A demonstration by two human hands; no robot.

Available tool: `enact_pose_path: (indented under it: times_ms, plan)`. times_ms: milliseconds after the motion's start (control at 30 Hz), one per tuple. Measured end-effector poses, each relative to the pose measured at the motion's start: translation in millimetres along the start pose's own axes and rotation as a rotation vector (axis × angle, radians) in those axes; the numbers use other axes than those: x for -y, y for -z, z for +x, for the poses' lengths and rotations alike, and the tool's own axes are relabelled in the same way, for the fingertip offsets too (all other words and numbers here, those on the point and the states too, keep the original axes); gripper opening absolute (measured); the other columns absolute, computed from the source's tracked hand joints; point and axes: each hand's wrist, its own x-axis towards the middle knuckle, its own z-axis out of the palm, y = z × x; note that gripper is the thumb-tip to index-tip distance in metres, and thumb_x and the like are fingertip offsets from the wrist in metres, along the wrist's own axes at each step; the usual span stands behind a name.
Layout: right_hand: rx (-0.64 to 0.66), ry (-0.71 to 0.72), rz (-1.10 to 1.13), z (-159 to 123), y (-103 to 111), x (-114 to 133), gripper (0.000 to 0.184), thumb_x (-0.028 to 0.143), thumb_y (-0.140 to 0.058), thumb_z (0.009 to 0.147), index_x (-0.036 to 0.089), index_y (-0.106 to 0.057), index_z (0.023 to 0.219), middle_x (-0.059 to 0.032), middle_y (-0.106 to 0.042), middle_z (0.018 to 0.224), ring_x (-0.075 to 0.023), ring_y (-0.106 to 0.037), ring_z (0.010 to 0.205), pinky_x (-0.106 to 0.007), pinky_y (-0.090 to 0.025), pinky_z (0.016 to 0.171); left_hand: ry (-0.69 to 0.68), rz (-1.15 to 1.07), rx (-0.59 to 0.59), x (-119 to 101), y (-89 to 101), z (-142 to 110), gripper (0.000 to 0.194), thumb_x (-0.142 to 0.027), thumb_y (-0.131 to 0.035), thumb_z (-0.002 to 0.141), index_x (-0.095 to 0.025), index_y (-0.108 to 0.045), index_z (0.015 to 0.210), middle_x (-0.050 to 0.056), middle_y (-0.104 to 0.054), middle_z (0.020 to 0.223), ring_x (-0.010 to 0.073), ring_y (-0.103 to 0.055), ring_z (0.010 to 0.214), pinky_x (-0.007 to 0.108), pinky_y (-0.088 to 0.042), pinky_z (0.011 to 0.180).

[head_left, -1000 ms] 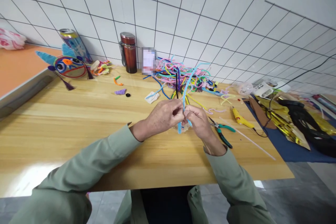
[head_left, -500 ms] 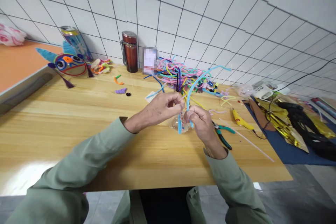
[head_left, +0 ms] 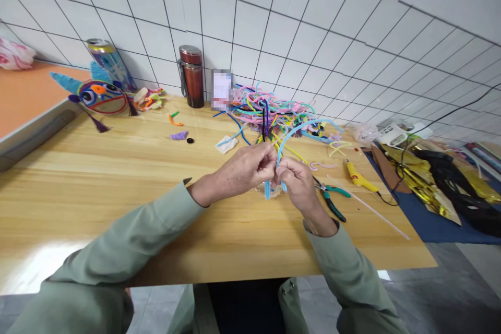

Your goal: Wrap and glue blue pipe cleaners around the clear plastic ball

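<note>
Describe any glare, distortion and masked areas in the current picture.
Head view: white glare washes over the table at lower left; head view: the wall tiles look skewed toward the right; head view: a mosaic masks the panel beside the flask.

The left hand (head_left: 252,169), half a second ago apart from the right hand (head_left: 299,182), is now back close against it, fingers bunched together. The light-blue pipe cleaner (head_left: 288,136) bends over more: a second ago it rises steeply, whereas now it makes a low arc to the right, its free end farther right than at first and lower than in both earlier views. Compared with half a second ago, the left hand covers more of the folded blue strand (head_left: 267,191) and the clear plastic piece (head_left: 276,192), while the white scrap (head_left: 227,147) shows more fully.
</note>
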Motion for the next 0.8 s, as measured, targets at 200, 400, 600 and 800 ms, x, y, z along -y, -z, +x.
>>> enact_pose_path:
  times_ms: [200,400,600,800]
  plan:
    - [0.104,0.001,0.103,-11,-1,-4,0.032,0.036,-0.062,0.097,0.024,-0.061,0.067,0.0011,-0.062,0.064,-0.0165,-0.057,0.060,-0.033,-0.048,0.062,0.132,0.216,-0.138,37,16.4,10,0.017,-0.012,-0.058,0.088,-0.022,-0.048,0.079,-0.004,-0.053,0.072,0.0133,-0.045,0.065,0.027,-0.035,0.063]
    - [-0.050,-0.003,0.051,-2,6,-8,0.031,0.034,-0.061,0.095,0.024,-0.062,0.066,0.0018,-0.064,0.063,-0.0160,-0.058,0.058,-0.032,-0.048,0.062,0.142,-0.052,0.028,25,22.9,7,0.010,-0.025,-0.055,0.095,-0.020,-0.059,0.087,-0.003,-0.059,0.077,0.0128,-0.051,0.070,0.025,-0.041,0.066]
    - [-0.095,0.022,-0.124,3,2,1,0.028,0.031,-0.059,0.090,0.025,-0.060,0.063,0.0023,-0.063,0.058,-0.0156,-0.057,0.057,-0.030,-0.045,0.059,0.168,-0.244,0.131,0,20.7,3,0.021,-0.036,-0.056,0.098,-0.019,-0.060,0.086,-0.002,-0.056,0.077,0.0123,-0.049,0.070,0.025,-0.040,0.065]
    - [-0.072,0.004,-0.257,2,0,0,0.029,0.032,-0.058,0.091,0.025,-0.054,0.063,0.0026,-0.058,0.058,-0.0149,-0.052,0.057,-0.030,-0.041,0.060,0.142,-0.168,0.152,-6,18.5,5,0.021,-0.030,-0.055,0.092,-0.019,-0.059,0.076,-0.005,-0.054,0.066,0.0112,-0.047,0.062,0.024,-0.035,0.059]
